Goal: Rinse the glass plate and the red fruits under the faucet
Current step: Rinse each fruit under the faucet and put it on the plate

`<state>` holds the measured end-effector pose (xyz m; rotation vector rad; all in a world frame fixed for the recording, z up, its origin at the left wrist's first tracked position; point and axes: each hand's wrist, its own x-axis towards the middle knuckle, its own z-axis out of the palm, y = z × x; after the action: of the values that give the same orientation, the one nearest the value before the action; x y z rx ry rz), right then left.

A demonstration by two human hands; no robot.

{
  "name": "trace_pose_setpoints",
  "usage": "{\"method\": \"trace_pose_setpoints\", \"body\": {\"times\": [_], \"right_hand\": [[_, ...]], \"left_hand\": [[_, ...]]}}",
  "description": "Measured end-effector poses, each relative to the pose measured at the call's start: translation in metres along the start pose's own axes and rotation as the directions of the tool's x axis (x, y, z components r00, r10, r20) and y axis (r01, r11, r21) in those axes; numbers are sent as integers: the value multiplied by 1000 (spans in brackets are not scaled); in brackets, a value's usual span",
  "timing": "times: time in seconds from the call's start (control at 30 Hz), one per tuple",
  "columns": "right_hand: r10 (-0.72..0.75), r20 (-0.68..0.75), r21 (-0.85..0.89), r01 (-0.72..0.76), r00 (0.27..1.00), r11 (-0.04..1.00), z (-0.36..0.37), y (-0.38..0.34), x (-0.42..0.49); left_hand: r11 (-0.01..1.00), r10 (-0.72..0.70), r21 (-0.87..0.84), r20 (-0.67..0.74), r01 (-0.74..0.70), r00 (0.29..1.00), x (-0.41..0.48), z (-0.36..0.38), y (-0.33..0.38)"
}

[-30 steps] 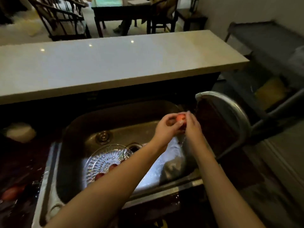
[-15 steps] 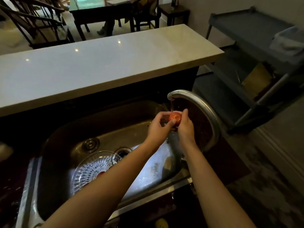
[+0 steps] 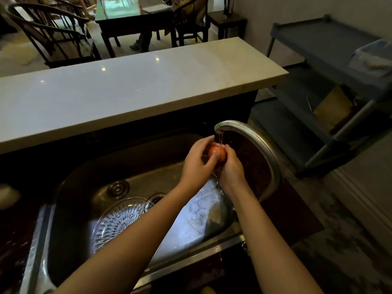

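Nearest the camera, both forearms stretch forward over the front rim of the steel sink (image 3: 131, 164).

Below and left of the hands, on the sink floor: glass plate (image 3: 118, 221), cut pattern, lying flat. Its right edge is hidden under the left forearm. Can't tell whether any fruit lies on it. Drain (image 3: 156, 198) sits just past the plate's far edge, with a round metal fitting (image 3: 117, 187) left of that on the back slope. Sink floor under the hands is wet and catching light.

Left hand (image 3: 197, 164) and right hand (image 3: 231, 169) meet above the right part of the basin, well clear of the plate. Between them is one red fruit (image 3: 216, 152). Left fingers curl over its far-left side and the left thumb lies across the near face. Right fingers wrap the right side and underneath. Both hands are gripping, neither is spread.

Directly above the fruit is the faucet (image 3: 254, 141) spout mouth, with a thin stream of water (image 3: 220, 137) landing on the fruit's top. The neck arcs right of the right hand and down behind the right wrist.

Beyond the hands: raised pale stone counter (image 3: 127, 88), light reflections on top. Right of and beyond them: grey shelf cart (image 3: 318, 49). Farthest, past the counter: dark dining table (image 3: 131, 22), wooden chairs (image 3: 53, 32), a seated person's legs (image 3: 144, 41) under the table.
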<state>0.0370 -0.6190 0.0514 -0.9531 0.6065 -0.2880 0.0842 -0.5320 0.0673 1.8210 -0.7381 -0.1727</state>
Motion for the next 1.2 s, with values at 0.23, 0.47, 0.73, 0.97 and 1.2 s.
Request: {"method": "trace_pose_setpoints", "body": {"times": [0.23,0.47,0.73,0.97,1.2], "right_hand": [[-18,-17,145,20,1000,989,7,-5,2],[28,-21,272,-21,999,962,4,-5,-4],[-70,-33,-122,65,997,990,7,-12,-14],[51,-67,-83,-57,996,995,11,-11,-8],[179,-121,-114,-193,976,975,13,-21,-6]], "left_hand": [[949,130,277,98,-152,987,3,-4,-3],[973,130,175,132,-153,983,2,-11,2],[847,212,426,276,-317,937,10,-16,2],[921,91,343,276,-186,957,22,-19,-1],[863,202,396,302,-315,932,16,-19,-1]]}}
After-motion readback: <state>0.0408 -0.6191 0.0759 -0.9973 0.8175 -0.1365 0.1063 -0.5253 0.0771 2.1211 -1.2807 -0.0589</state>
